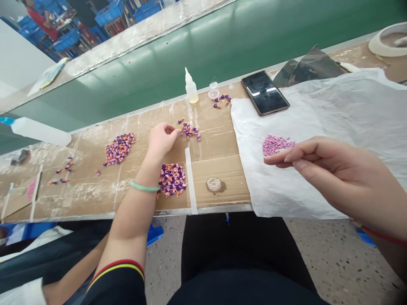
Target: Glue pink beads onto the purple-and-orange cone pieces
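- The person's right hand [318, 169] is being held above a crinkled white plastic sheet [343, 114], its long axis pointing left across the sheet; the fingers are being curled together, with the thumb and forefinger pressed close in a pinch, and anything between them is too small to tell.
- The person's left hand [161, 140] is being held over a cardboard-covered bench [216, 144], its fingers bunched and pointing toward the right; whether anything is being pinched cannot be told.
- A smooth green bangle [144, 186] is being worn on the left wrist, and a thin red cord [378, 231] on the right.
- Small purple-and-orange pieces [189, 131] are being left in a loose scatter just beside the left fingertips, pointing every way, with a heaped pile [171, 180] below that hand.
- Fine pink granules [278, 145] are being kept in a low patch on the sheet, its long axis running left to right, near the right fingertips.
- A further oval pile of the pieces [119, 148] is being left on the cardboard, to the left.
- A translucent squeeze bottle [191, 87], a small glass jar [213, 90] and a glossy black smartphone [265, 92] are being kept along the far bench edge.
- A green conveyor belt [206, 55] is being seen beyond, with blue plastic crates [110, 17] in the distance.
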{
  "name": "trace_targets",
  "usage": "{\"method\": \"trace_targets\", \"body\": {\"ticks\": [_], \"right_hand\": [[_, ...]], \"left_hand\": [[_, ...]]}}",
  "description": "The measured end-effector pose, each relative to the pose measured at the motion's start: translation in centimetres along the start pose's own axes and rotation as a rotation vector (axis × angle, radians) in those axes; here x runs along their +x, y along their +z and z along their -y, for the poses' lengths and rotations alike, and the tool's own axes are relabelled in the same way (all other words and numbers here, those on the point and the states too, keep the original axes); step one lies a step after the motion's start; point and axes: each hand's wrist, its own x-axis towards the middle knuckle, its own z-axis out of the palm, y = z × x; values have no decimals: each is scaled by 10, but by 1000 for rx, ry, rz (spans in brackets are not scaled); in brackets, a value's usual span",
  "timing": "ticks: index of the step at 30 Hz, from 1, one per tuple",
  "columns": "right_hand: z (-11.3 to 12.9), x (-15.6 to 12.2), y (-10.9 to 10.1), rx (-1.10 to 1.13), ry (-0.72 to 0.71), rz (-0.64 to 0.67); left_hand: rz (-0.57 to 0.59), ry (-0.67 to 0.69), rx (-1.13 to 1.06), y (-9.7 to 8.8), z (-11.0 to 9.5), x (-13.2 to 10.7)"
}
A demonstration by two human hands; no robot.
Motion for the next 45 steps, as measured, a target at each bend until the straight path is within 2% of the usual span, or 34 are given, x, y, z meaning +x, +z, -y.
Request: {"method": "trace_targets", "body": {"ticks": [2, 4, 8, 11, 13, 15, 18, 22, 26, 29, 33, 39, 45], "right_hand": [[-2, -2, -2, -7, -39, -7], [-4, -5, -4, -12, -71, -26], [-10, -7, -12, -24, -60, -79], [-21, -4, -20, -81, -58, -153], [-35, 0, -24, -189, -101, -174], [-53, 3, -27, -280, -167, -117], [-77, 7, -24, -370, -202, 24], [-89, 11, -13, -439, -159, 54], [-89, 15, -4, -436, -137, 74], [-86, 16, -1, -447, -115, 78], [-86, 16, 3, -484, -101, 54], [-89, 16, 11, -608, -143, 98], [-88, 10, 15, -630, -163, 109]], "left_hand": [[10, -28, 58, 8, -5, 15], [43, -17, 97, 12, -9, 20], [99, 42, 123, 7, -15, 11], [80, 88, 122, -5, -22, -4], [50, 46, 66, -16, -26, -15], [49, 22, -15, -26, -27, -26], [29, 94, -48, -38, -25, -49], [142, 136, -276, -45, -20, -86], [275, 187, -454, -42, -13, -116], [286, 249, -498, -38, -10, -130], [285, 265, -527, -34, -12, -146], [264, 309, -617, -29, -25, -170], [375, 378, -714, -8, -52, -181]]}}
